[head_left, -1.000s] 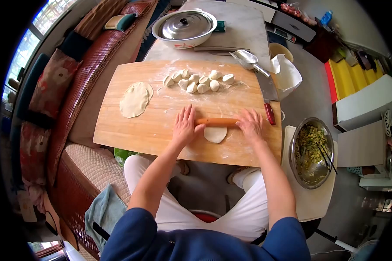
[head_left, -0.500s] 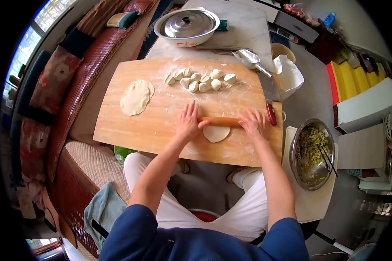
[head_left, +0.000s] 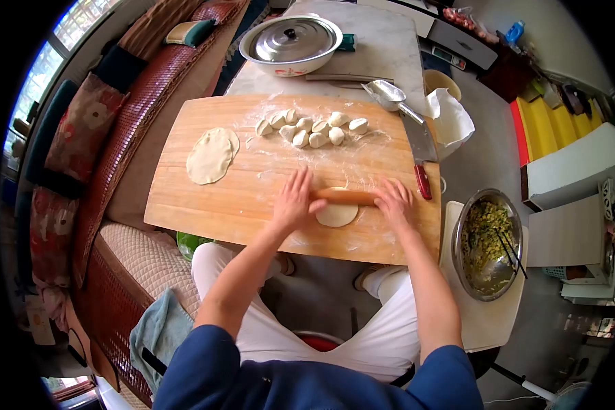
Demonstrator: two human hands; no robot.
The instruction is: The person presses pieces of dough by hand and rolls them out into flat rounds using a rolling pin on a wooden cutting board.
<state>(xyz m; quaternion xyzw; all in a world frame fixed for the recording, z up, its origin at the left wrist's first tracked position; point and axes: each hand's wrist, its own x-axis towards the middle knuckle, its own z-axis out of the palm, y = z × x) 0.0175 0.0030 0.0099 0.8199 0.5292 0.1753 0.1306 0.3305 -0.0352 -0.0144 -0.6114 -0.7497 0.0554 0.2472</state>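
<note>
A wooden rolling pin (head_left: 348, 197) lies across a small round dough wrapper (head_left: 337, 216), whose pale edge shows on both sides of it. My left hand (head_left: 294, 199) presses on the pin's left end, fingers pointing forward. At the other end, my right hand (head_left: 394, 202) rests over the pin with its fingers bent around it. Under everything is a flour-dusted wooden board (head_left: 253, 212). Several small dough pieces (head_left: 317, 140) sit in a cluster beyond my hands. Flat rolled wrappers (head_left: 210, 158) overlap at the board's left.
A knife with a red handle (head_left: 423, 182) lies along the board's right edge, near a metal scoop (head_left: 387, 95). To the right stands a steel bowl (head_left: 459, 258) of chopped filling with chopsticks. A lidded basin (head_left: 290, 68) is at the back. A sofa (head_left: 119, 147) runs along the left.
The rolling pin has rolled slightly toward me over the wrapper, both hands moving with it. A strip of dough now shows on its far side.
</note>
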